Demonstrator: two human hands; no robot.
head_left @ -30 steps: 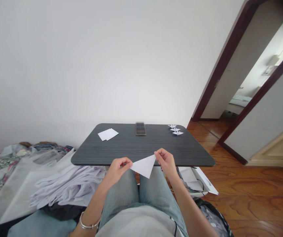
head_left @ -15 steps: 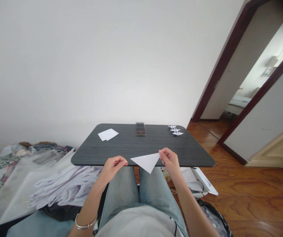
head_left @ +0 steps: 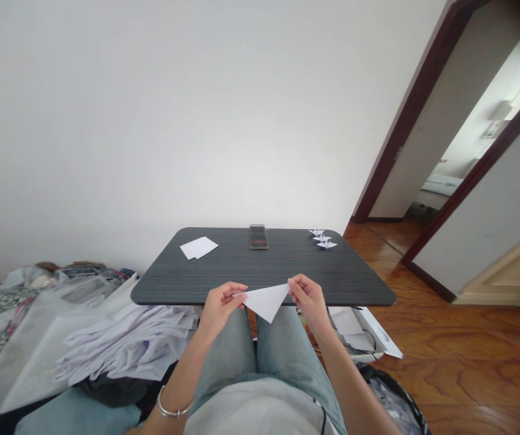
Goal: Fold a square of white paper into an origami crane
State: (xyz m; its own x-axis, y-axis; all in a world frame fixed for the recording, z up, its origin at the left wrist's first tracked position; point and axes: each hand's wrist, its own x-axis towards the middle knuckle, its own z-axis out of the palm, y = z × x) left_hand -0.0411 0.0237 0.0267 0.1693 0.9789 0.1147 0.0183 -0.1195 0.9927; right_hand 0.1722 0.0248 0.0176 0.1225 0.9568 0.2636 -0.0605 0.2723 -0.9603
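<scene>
Dark worktop (head_left: 314,272) lay ahead; your left hand (head_left: 224,309) and right hand (head_left: 309,302) pinched a light, flimsy paper triangle (head_left: 266,301) by its corners, fingers (head_left: 297,281) closed.

One paper triangle (head_left: 266,301), three paper cranes (head_left: 322,237)

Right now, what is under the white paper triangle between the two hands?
Below the white paper triangle, the dark table's edge and light jeans show; the spot directly beneath it is covered.
</scene>
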